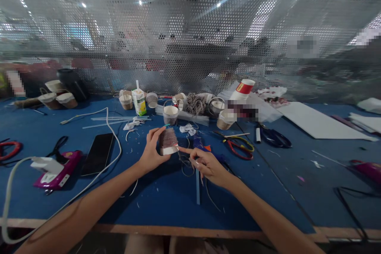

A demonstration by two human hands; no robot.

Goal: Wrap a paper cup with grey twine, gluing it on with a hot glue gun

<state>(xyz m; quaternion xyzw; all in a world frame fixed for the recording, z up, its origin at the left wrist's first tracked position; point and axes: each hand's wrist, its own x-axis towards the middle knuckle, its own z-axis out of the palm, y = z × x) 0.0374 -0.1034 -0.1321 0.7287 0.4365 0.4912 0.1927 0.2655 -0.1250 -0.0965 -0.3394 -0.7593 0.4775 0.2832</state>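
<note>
our left hand (150,154) clasps the cup (168,141) above the middle of the table (166,206), tipped sideways so its wrapping faces us, while our right hand (208,164), at its 4 o'clock, pinches the loose string (186,162) taut against it.

Twine-wrapped cup in your hands

You have the small paper cup (168,141) just above the blue table, standing roughly upright in your left hand (151,151), thumb on the near side and fingers over the top. Brownish twine is wound in tight turns round most of its wall, leaving a bare white band at the lower end. Your right hand (208,164) touches that band with its index fingertip. The loose twine (186,164) trails from the cup's lower edge, looping thinly down below your right hand.
</note>
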